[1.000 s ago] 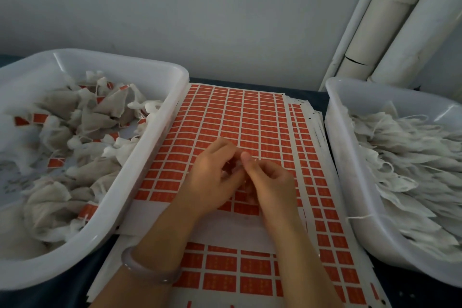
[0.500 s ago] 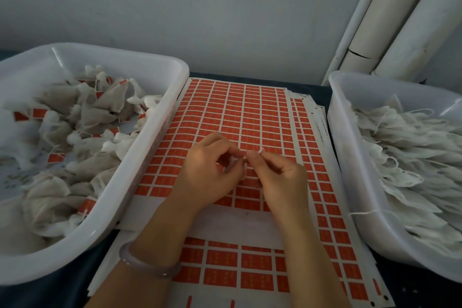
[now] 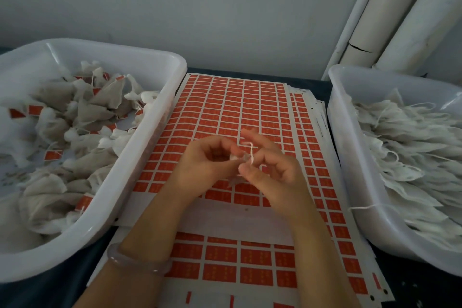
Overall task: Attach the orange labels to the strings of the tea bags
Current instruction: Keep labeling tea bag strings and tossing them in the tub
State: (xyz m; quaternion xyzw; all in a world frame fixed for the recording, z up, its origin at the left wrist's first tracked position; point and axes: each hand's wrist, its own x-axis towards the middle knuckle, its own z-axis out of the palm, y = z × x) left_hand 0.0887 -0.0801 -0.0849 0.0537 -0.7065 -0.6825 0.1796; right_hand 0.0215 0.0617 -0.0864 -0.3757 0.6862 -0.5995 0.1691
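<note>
Sheets of orange labels [image 3: 235,107] lie stacked on the table between two tubs. Above them my left hand [image 3: 205,165] pinches a small white tea bag [image 3: 237,157] at its top. My right hand [image 3: 272,170] is beside it, fingers curled, with the bag's white string [image 3: 252,152] looped over a finger. Most of the bag is hidden between the hands. I see no label on the string.
A white tub [image 3: 140,182] on the left holds tea bags with orange labels. A white tub [image 3: 350,170] on the right holds unlabelled bags; one string hangs over its rim. Pale tubes [image 3: 390,20] lean in the back right corner.
Both hands have lifted slightly off the sheet and drawn a little apart. The string now shows looped over my right fingers.
</note>
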